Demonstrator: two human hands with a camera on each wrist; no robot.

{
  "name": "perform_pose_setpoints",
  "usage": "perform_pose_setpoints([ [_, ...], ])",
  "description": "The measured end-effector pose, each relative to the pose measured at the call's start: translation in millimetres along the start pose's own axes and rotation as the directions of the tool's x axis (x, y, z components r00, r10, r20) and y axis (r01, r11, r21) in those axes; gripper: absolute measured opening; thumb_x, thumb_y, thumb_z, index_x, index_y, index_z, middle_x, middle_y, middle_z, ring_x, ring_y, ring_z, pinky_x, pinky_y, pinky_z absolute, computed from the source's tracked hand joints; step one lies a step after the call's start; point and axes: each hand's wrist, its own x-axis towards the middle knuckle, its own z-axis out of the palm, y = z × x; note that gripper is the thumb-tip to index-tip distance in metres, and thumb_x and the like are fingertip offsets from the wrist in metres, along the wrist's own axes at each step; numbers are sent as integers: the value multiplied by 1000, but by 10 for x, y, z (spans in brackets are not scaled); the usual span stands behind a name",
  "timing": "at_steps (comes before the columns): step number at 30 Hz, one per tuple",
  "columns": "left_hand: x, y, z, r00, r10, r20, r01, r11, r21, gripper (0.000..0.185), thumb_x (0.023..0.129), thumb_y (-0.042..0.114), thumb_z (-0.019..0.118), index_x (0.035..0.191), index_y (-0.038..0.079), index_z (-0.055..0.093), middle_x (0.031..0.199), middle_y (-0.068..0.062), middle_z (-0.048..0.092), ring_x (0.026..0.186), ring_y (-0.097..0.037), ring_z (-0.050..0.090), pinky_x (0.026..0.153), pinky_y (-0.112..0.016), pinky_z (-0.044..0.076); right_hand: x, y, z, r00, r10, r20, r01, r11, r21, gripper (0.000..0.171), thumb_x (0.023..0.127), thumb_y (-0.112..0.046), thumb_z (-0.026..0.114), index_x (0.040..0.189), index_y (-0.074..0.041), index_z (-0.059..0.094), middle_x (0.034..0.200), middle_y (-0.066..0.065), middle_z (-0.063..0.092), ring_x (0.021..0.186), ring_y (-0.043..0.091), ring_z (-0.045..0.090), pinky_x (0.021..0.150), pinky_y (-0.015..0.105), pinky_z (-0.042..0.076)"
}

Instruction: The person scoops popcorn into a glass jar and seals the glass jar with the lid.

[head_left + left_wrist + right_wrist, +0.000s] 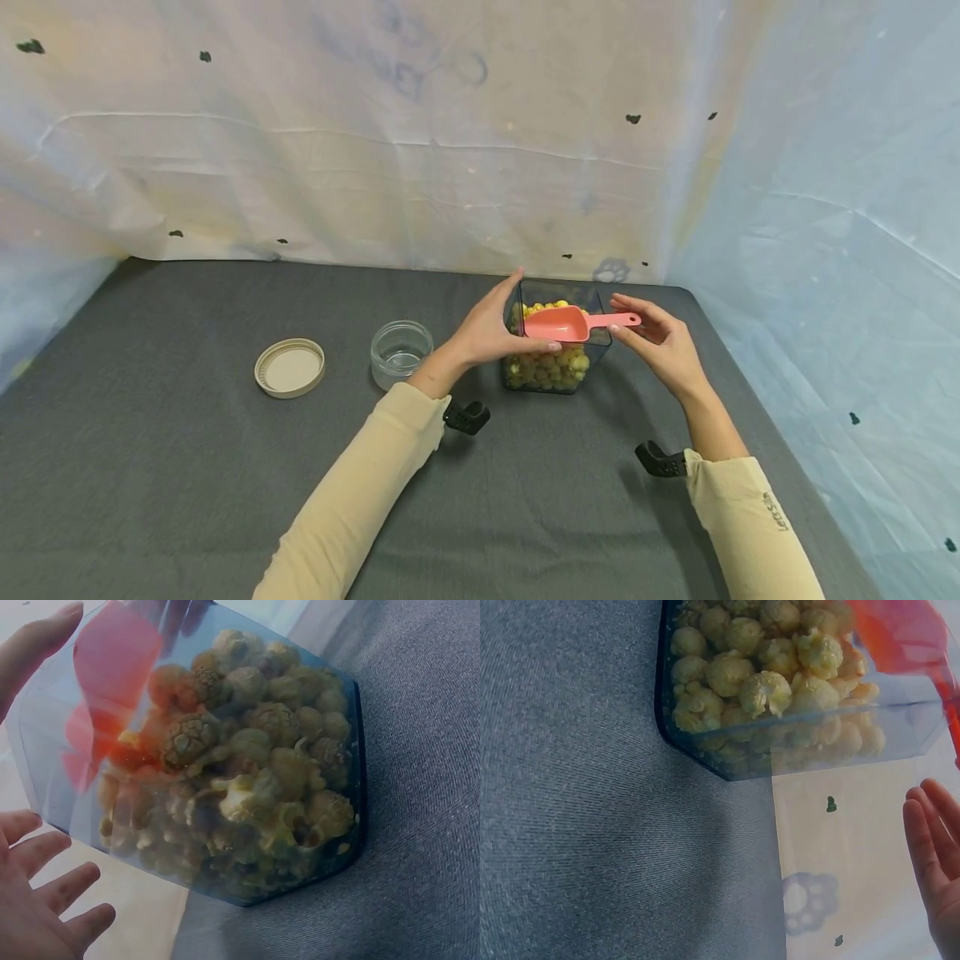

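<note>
A clear plastic container (531, 386) holds ball-shaped yellow popcorn (247, 742). A pink scoop (558, 323) lies at its top, its handle reaching out over the right rim. My left hand (486, 327) spans the container's left side, with the thumb along the near rim and spread, nearly straight fingers by the left wall. Beside the scoop's handle, my right hand (660, 340) has its fingers extended, thumb tip right at the handle's lower edge. In the right wrist view, straight fingers (924, 847) show just off the handle.
Left of the container stands an open glass jar (401, 350), partly behind my left wrist. Farther left lies a round cream lid (289, 368). Dark grey cloth (187, 467) covers the table, and pale sheeting (420, 167) hangs behind and at the sides.
</note>
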Motion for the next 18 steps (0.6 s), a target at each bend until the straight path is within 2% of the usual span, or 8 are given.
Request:
perform_pose_setpoints([
  [5, 14, -23, 19, 999, -26, 24, 27, 998, -59, 114, 68, 50, 82, 154, 38, 9, 160, 3, 17, 146, -23, 22, 109, -56, 32, 9, 17, 0, 1000, -19, 19, 18, 1000, 26, 40, 92, -7, 64, 131, 1, 57, 126, 5, 62, 101, 0, 60, 84, 13, 48],
  [12, 13, -36, 28, 998, -41, 40, 46, 991, -124, 108, 70, 44, 82, 153, 38, 13, 157, -3, 25, 143, -24, 29, 105, -57, 36, 14, 20, 1, 999, -18, 43, 16, 998, 60, 36, 92, -8, 65, 125, 5, 60, 108, -12, 66, 87, 2, 63, 74, 15, 50],
  [18, 17, -43, 28, 999, -20, 33, 24, 991, -135, 103, 71, 42, 82, 152, 37, 17, 156, -1, 25, 141, -24, 31, 104, -56, 37, 21, 24, 3, 999, -8, 51, 6, 999, 48, 34, 92, -7, 64, 123, 6, 61, 104, -15, 66, 86, 4, 63, 73, 16, 49],
])
